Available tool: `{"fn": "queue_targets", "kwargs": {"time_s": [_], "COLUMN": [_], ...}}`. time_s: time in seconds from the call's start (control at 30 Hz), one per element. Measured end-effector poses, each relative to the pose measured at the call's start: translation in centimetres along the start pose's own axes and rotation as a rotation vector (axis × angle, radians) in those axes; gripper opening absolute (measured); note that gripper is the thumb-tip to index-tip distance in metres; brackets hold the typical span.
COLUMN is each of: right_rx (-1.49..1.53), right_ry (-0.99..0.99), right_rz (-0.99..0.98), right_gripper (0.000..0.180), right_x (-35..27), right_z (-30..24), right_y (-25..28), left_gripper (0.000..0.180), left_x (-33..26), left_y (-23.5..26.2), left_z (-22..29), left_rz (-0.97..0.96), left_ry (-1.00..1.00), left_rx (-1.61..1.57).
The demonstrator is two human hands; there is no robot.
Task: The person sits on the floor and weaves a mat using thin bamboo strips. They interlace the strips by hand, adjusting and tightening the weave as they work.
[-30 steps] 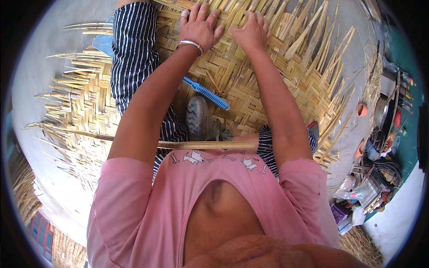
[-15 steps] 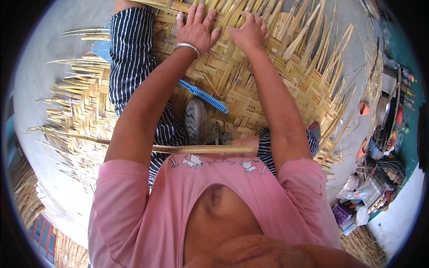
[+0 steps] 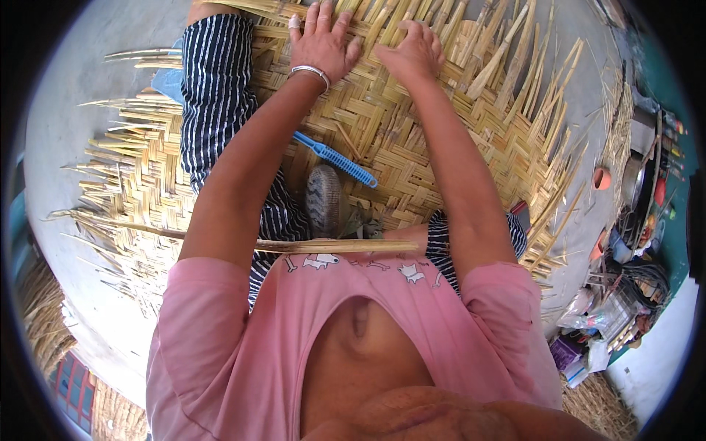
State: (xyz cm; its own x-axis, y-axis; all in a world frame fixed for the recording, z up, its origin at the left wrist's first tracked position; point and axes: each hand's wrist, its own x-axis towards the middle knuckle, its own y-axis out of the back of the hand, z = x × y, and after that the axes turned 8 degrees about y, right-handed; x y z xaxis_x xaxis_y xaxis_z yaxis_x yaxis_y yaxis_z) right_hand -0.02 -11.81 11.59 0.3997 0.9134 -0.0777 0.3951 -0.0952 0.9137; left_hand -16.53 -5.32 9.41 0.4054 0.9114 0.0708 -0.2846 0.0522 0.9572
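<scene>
A woven mat of split cane strips (image 3: 397, 158) lies beneath me, its loose ends fanning out around the edge. My left hand (image 3: 323, 48), with a silver bangle at the wrist, rests palm down on the mat's far part, fingers spread. Just to its right, my right hand (image 3: 413, 55) presses on the strips, thumb apart from its slightly bent fingers; what lies under the fingertips is hidden. A blue-handled tool (image 3: 342, 162) lies on the mat nearer to me, close to my shoe (image 3: 323, 202). One loose split cane strip (image 3: 346, 247) lies across my lap.
Beyond the mat shows grey floor (image 3: 70, 140). At right are a small orange cup (image 3: 601, 178), coiled black cable (image 3: 646, 283), a purple box (image 3: 565, 353) and mixed clutter. A blue item (image 3: 168, 83) lies by my left leg, and bundled straw (image 3: 40, 309) stands at lower left.
My left hand has slid very slightly farther away over the mat. My right hand stays nearly in place, and the blue-handled tool and the strip on my lap lie as before.
</scene>
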Motion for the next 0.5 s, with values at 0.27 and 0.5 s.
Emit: {"fn": "queue_targets", "kwargs": {"time_s": [0.27, 0.5], "right_rx": [-0.074, -0.113], "right_ry": [0.126, -0.005], "right_rz": [0.047, -0.038], "right_gripper": [0.098, 0.11], "right_x": [0.0, 0.0], "right_z": [1.9, -1.7], "right_y": [-2.1, -1.3], "left_gripper": [0.05, 0.047], "left_x": [1.0, 0.9], "left_y": [-0.2, 0.2], "left_z": [-0.2, -0.1], "left_rz": [0.097, 0.028], "left_ry": [0.002, -0.025], "left_rx": [-0.083, 0.021]}}
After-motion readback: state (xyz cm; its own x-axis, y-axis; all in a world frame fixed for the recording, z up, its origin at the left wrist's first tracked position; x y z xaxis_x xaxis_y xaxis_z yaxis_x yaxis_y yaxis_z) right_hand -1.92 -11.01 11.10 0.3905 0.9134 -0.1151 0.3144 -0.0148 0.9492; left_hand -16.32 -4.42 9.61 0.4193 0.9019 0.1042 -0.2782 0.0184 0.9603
